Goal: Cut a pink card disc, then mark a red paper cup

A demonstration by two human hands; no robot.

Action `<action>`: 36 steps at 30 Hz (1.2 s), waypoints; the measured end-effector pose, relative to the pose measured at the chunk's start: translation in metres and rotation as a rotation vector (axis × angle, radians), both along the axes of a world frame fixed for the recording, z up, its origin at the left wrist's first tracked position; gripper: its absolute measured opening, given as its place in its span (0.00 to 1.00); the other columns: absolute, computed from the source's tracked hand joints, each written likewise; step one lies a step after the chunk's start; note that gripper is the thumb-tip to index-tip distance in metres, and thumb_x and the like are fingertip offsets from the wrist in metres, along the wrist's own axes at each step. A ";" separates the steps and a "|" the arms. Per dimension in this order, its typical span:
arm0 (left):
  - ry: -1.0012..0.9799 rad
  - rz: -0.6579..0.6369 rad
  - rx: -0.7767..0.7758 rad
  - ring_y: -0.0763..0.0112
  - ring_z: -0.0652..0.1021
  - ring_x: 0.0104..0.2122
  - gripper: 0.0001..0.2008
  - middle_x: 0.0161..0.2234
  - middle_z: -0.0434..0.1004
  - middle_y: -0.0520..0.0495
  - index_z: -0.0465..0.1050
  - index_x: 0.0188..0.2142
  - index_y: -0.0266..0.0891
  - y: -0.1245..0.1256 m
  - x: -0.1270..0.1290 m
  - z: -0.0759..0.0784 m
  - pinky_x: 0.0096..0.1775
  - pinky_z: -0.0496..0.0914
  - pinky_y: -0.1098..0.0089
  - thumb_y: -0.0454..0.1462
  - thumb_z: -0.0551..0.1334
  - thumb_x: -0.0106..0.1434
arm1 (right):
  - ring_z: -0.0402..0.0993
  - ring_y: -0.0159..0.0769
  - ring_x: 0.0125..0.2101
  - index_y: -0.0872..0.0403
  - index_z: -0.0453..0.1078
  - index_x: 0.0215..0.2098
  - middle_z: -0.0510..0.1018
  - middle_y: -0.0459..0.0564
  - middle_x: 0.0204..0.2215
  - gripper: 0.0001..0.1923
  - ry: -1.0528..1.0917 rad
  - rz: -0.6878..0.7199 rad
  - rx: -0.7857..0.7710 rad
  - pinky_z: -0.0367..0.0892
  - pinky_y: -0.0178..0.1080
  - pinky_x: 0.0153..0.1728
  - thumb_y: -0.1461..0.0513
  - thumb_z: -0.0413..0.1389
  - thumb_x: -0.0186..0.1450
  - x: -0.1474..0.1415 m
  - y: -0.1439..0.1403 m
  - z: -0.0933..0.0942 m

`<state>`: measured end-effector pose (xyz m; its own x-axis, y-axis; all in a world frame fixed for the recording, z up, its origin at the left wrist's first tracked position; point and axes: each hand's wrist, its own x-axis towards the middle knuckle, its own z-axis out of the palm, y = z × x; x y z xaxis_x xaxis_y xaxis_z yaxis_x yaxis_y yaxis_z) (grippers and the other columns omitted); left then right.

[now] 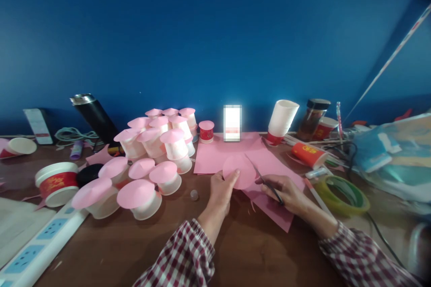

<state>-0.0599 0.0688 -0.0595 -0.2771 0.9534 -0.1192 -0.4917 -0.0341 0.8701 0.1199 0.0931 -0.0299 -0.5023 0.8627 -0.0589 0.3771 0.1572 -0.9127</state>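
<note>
Between thumb and fingers, my left hand point(222, 189) pinches a pink paper circle point(239, 171) at its left edge. My right hand point(282, 192) is closed around a pair of scissors point(271, 185), whose blades point up and left beside the circle's right edge. Beneath the circle and both hands lie larger sheets of pink paper point(215, 158), one corner reaching toward the front. To the left of my hands stand several paper cups point(175, 149) topped with shallow pink paper cones point(136, 193).
At the back right a leaning stack of white cups point(283, 116) stands near a dark-lidded jar point(311, 119). A roll of yellow-green tape point(343, 195) lies right of my right hand. A power strip point(40, 237) and black flask point(96, 116) are at left; a phone point(232, 123) faces me.
</note>
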 end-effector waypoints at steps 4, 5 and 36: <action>0.001 0.013 0.006 0.63 0.79 0.30 0.20 0.30 0.81 0.38 0.78 0.34 0.28 0.000 0.000 -0.001 0.35 0.72 0.65 0.44 0.70 0.48 | 0.57 0.26 0.17 0.60 0.71 0.39 0.63 0.42 0.17 0.27 -0.013 0.002 0.029 0.58 0.31 0.18 0.44 0.55 0.58 -0.001 0.000 -0.001; -0.001 0.019 0.004 0.63 0.79 0.30 0.20 0.30 0.81 0.38 0.78 0.34 0.28 0.000 0.000 -0.002 0.35 0.72 0.65 0.44 0.70 0.47 | 0.57 0.26 0.17 0.59 0.71 0.39 0.63 0.42 0.17 0.26 -0.016 0.002 0.030 0.59 0.31 0.18 0.44 0.55 0.58 -0.001 0.000 -0.001; 0.013 0.113 -0.007 0.64 0.79 0.30 0.19 0.30 0.80 0.39 0.77 0.35 0.28 0.003 -0.004 -0.002 0.35 0.72 0.67 0.42 0.70 0.47 | 0.56 0.25 0.17 0.60 0.71 0.37 0.63 0.40 0.16 0.20 -0.034 0.031 0.021 0.55 0.29 0.17 0.50 0.55 0.59 0.002 -0.001 -0.003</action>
